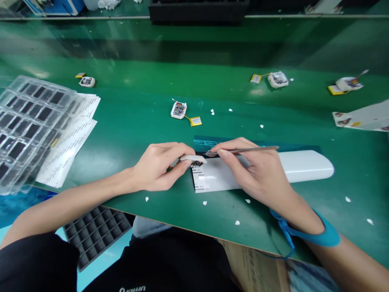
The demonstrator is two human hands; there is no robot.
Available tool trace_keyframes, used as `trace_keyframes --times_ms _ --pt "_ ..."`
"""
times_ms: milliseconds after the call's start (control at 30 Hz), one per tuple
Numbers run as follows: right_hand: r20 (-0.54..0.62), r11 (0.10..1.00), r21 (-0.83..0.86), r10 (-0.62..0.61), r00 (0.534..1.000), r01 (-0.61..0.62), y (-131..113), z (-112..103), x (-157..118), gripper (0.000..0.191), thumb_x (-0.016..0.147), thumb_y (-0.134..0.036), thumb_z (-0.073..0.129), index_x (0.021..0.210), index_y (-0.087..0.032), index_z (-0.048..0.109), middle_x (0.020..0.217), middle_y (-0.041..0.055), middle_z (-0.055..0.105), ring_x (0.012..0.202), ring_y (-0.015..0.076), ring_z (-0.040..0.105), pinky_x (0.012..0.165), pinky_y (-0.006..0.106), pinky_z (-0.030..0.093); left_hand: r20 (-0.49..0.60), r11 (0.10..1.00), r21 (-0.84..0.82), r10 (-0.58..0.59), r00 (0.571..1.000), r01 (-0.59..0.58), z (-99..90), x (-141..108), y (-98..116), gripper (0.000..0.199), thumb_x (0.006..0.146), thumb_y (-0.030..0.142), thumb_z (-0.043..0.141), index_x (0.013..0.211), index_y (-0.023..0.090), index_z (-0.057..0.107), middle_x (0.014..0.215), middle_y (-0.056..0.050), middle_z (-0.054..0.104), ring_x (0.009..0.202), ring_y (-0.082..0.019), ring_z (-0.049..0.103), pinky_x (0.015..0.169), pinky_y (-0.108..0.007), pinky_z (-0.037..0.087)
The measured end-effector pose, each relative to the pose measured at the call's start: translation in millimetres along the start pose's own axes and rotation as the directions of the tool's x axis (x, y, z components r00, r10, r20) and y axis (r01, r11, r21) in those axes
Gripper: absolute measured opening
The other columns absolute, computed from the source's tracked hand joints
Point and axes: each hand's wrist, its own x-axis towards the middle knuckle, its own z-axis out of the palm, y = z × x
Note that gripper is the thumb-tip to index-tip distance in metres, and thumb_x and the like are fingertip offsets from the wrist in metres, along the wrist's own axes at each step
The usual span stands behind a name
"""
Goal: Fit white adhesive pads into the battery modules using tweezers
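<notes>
My left hand pinches a small white device housing, tilted so that circuit parts show inside its rim. Between the fingers of my right hand lie metal tweezers, their tips close to the housing's upper edge. Whether the tips touch it or hold anything, I cannot tell. Below both hands a white printed sheet rests on the bench, partly covered by my right hand. A similar open housing with its battery on a wire lies farther back.
Clear trays with dark pieces stand at left on white printed sheets. More housings with batteries sit at the back. White scraps dot the green bench. A blue wrist strap with a cord circles my right wrist.
</notes>
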Motion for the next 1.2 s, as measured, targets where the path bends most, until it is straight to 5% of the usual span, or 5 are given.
trace_keyframes --times_ms 133,367,933,1200 --pt "0.021 0.999 -0.043 -0.027 0.999 0.028 1.8 -0.1 -1.6 0.019 0.110 -0.026 0.062 0.111 -0.028 0.081 0.107 0.0034 0.084 0.094 0.0254 0.079 0.083 0.041 0.065 0.127 0.993 0.098 0.047 0.991 -0.059 5.4 -2.1 -3.0 0.022 0.110 0.020 0.048 0.120 0.015 0.067 0.117 -0.011 0.082 0.116 -0.022 0.079 0.095 -0.035 0.066" --pt "0.078 1.000 -0.014 -0.016 0.997 0.018 4.7 -1.3 -4.1 0.024 0.111 -0.024 0.060 0.118 -0.032 0.082 0.117 0.0010 0.084 0.101 0.0277 0.082 0.094 0.047 0.067 0.220 0.980 0.148 0.097 0.971 -0.131 7.5 -1.0 -4.1 0.022 0.112 0.020 0.041 0.120 0.015 0.061 0.124 -0.016 0.077 0.120 -0.025 0.074 0.095 -0.041 0.065" --pt "0.089 0.999 0.035 -0.014 0.996 0.011 6.0 -4.4 -1.4 0.025 0.110 -0.025 0.061 0.109 -0.033 0.084 0.116 -0.0005 0.084 0.101 0.0286 0.082 0.093 0.049 0.069 0.242 0.989 0.133 0.037 0.970 -0.070 3.4 -1.5 -3.5 0.022 0.112 0.020 0.044 0.126 0.017 0.061 0.130 -0.012 0.078 0.126 -0.024 0.075 0.101 -0.039 0.065" --pt "0.031 0.994 0.055 -0.095 0.995 0.093 12.9 1.0 -12.7 0.039 0.103 -0.015 0.068 0.129 -0.041 0.080 0.116 -0.0036 0.084 0.093 0.0255 0.079 0.078 0.043 0.066 0.237 0.982 0.149 0.075 0.969 -0.112 4.5 0.1 -4.4 0.020 0.113 0.021 0.043 0.119 0.017 0.061 0.129 -0.013 0.079 0.128 -0.026 0.072 0.098 -0.040 0.062"
